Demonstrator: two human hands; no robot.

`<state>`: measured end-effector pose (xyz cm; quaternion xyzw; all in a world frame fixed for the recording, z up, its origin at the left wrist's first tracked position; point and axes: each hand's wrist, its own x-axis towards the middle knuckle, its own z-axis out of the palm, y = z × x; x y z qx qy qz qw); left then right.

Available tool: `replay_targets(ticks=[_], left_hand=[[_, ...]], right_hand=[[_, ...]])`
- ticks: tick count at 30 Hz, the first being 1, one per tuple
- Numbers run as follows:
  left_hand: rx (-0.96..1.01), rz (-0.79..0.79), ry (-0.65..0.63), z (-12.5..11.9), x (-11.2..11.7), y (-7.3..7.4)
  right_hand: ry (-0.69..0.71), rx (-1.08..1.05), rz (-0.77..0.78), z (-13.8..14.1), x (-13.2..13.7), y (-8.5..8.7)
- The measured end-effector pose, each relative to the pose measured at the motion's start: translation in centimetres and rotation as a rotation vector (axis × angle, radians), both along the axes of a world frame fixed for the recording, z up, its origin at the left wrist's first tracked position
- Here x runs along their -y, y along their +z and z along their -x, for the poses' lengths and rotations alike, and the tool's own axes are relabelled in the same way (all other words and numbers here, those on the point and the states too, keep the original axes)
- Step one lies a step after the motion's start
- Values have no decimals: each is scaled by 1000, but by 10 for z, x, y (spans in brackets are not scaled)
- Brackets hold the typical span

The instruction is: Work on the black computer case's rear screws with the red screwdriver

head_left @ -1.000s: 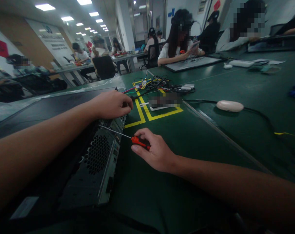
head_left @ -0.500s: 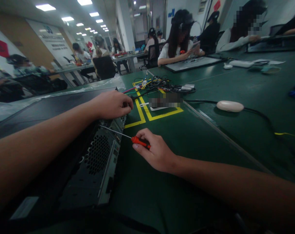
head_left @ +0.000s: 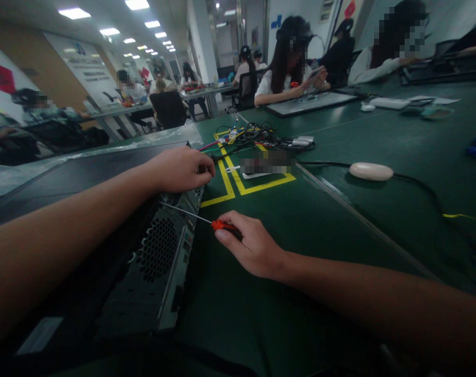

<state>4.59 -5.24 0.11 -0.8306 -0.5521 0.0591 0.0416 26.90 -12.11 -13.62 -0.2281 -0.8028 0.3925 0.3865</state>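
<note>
A black desktop computer case (head_left: 84, 162) lies on its side at the left, its grey rear panel (head_left: 143, 293) with a honeycomb vent facing right. My left hand (head_left: 178, 167) rests on the case's top near the far rear corner, its fingers curled over the edge; the fingertips are partly hidden. In my right hand (head_left: 255, 243) is a screwdriver with a red and black handle (head_left: 222, 226), gripped between thumb and fingers. Its thin metal shaft (head_left: 186, 211) points left, and the tip meets the rear panel above the vent. Any screw there is too small to make out.
Tangled cables (head_left: 257, 136) lie beyond the case, near yellow tape (head_left: 261, 187) and a partly blurred small object (head_left: 261, 163). A black cord with a pale oval piece (head_left: 371, 171) runs right across the green table (head_left: 320, 235). Across it, a person (head_left: 292, 68) works over a flat panel (head_left: 312, 102).
The fingers of my right hand have shifted slightly around the screwdriver handle, which appears turned a little. The shaft, my left hand and the case stay in place.
</note>
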Motion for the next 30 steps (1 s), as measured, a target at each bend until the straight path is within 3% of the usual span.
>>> replay_targets(ticks=[30], left_hand=[[9, -11, -16, 1, 0, -1]], right_hand=[[-6, -35, 68, 1, 1, -2]])
